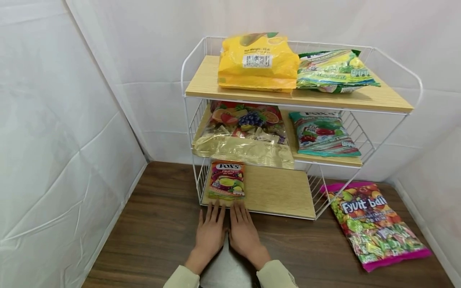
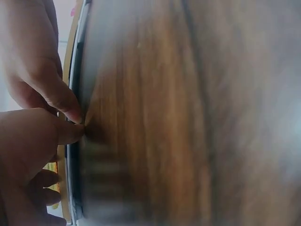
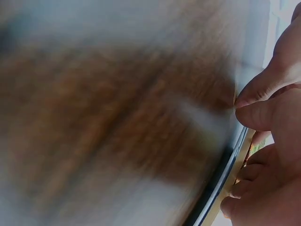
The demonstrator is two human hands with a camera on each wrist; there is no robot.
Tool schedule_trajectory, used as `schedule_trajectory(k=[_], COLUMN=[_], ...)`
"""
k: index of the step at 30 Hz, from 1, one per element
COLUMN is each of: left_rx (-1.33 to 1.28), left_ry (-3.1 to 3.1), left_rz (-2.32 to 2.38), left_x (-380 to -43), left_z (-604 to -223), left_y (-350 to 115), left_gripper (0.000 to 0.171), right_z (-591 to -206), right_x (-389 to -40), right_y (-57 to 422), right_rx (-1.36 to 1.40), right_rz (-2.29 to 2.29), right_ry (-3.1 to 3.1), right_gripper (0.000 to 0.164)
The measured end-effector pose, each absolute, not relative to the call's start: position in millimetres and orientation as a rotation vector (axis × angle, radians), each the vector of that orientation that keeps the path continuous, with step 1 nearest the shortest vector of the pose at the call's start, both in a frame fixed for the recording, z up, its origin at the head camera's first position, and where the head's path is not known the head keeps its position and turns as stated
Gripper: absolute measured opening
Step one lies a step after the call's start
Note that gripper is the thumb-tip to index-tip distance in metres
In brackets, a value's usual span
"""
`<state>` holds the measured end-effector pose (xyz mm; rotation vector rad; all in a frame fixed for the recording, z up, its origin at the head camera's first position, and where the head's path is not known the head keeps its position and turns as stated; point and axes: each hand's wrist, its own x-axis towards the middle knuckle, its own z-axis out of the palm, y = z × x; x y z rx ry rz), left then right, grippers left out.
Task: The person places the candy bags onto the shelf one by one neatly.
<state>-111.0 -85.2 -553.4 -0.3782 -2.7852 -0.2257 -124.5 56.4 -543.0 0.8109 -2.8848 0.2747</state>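
Observation:
My left hand [image 1: 211, 231] and right hand [image 1: 243, 232] lie side by side at the front edge of the rack's bottom shelf [image 1: 277, 188]. Their fingers are straight, point toward the rack, and hold nothing. Both thumbs come together, as the left wrist view shows with the left hand [image 2: 28, 146] and the right wrist view with the right hand [image 3: 277, 117]. Just beyond the fingertips, a red and orange Fox's Fruits candy bag [image 1: 227, 180] leans at the left of that shelf.
Above, the middle shelf holds a gold-edged fruit candy bag [image 1: 248, 132] and a teal Fox's bag [image 1: 324, 134]. A yellow bag [image 1: 257, 60] and a green-yellow bag [image 1: 333, 72] sit on top. Right of the rack, a pink-edged Fyuit balls bag [image 1: 374, 224] lies on the dark wooden table [image 1: 151, 240].

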Motion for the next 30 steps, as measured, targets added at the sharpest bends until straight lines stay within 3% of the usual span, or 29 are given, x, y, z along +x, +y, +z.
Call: schedule_trajectory(k=[8,12,22,30], left_rx=[-0.413,-0.457,-0.553,-0.748], left_ry=[-2.834,-2.855,-2.954,-2.997], left_rz=[-0.327,-0.378,-0.393,-0.269], left_x=[-100,-94,-84,-79], left_z=[-555,-556,-556,-550], left_y=[-70,-60,-32,1], left_gripper=[0.057,0.062,0.061,0.056], right_z=[-542,-545,-536,-530], right_x=[-111,-104,-91,-93], right_y=[64,77,138,195], right_rx=[0.802,0.787,0.576,0.364], right_rz=[0.407,0.539,0.703,0.592], right_ry=[-2.920,-2.920,-2.777,-2.795], right_gripper=[0.060,0.061,0.051,0.055])
